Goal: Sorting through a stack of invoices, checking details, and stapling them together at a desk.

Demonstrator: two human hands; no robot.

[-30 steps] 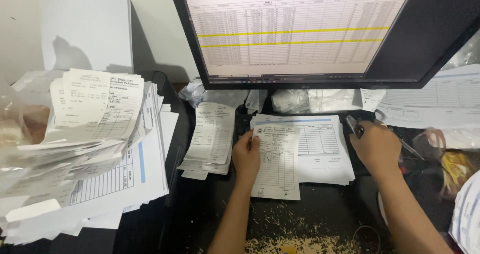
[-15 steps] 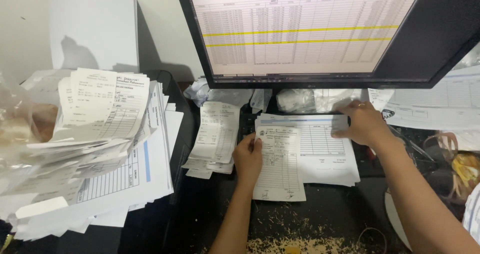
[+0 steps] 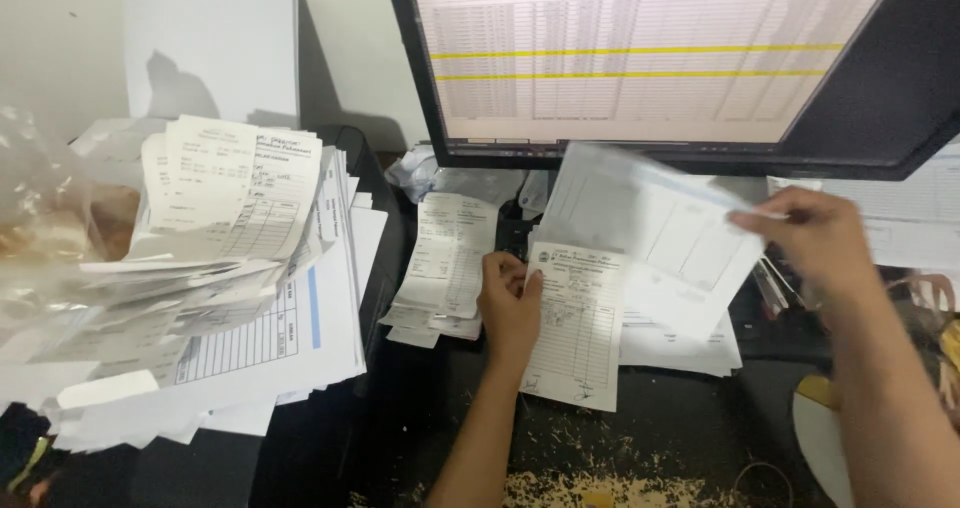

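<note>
A narrow printed receipt form point(image 3: 575, 323) is pinned flat on the dark counter point(image 3: 660, 433) below the monitor point(image 3: 660, 63) by the left hand point(image 3: 510, 303), whose fingers are curled over the form's left edge. A larger white sheet with a blue stripe point(image 3: 650, 228) is pinched at its right corner by the right hand point(image 3: 810, 238) and held lifted and tilted just under the monitor, above a stack of similar sheets point(image 3: 680, 343). Left of the monitor, a small pile of receipts point(image 3: 445, 268) and a tall, untidy heap of papers point(image 3: 210, 288) are seen.
</note>
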